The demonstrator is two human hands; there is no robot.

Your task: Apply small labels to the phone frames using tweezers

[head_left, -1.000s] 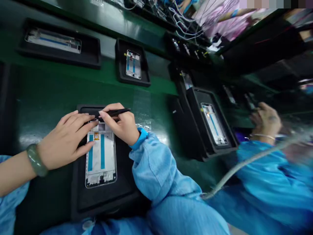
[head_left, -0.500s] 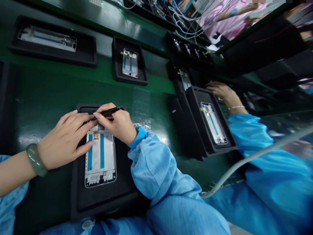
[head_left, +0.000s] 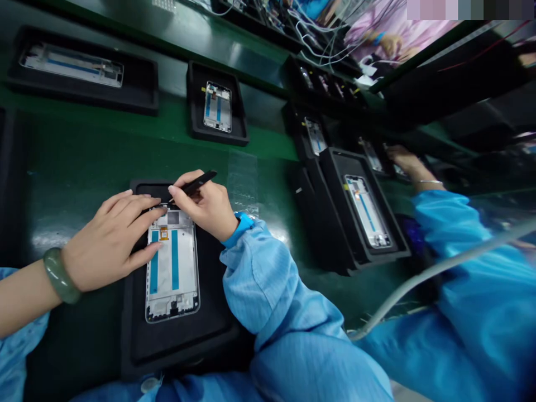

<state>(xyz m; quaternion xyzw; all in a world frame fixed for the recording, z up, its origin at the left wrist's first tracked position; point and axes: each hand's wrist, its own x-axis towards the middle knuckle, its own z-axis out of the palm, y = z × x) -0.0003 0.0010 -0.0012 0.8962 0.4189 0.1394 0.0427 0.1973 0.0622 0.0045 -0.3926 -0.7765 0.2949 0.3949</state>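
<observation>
**Right hand** (head_left: 205,212): you pinch matte-black tweezers (head_left: 195,183) between thumb and fingers, tips angled down at the frame's upper end; whether they touch it, you can't quite tell.
**Left hand** (head_left: 109,240): open, fingers spread, fingertips resting on that same end; smooth jade bangle (head_left: 61,275) on the wrist.
**Workpiece**: rectangular metal-edged phone frame (head_left: 172,273), white-backed, two blue strips, small orange tab, lying flat under your hands.
**Support**: black tray (head_left: 180,346) beneath it; crinkled clear plastic film (head_left: 243,184) just beyond.
</observation>
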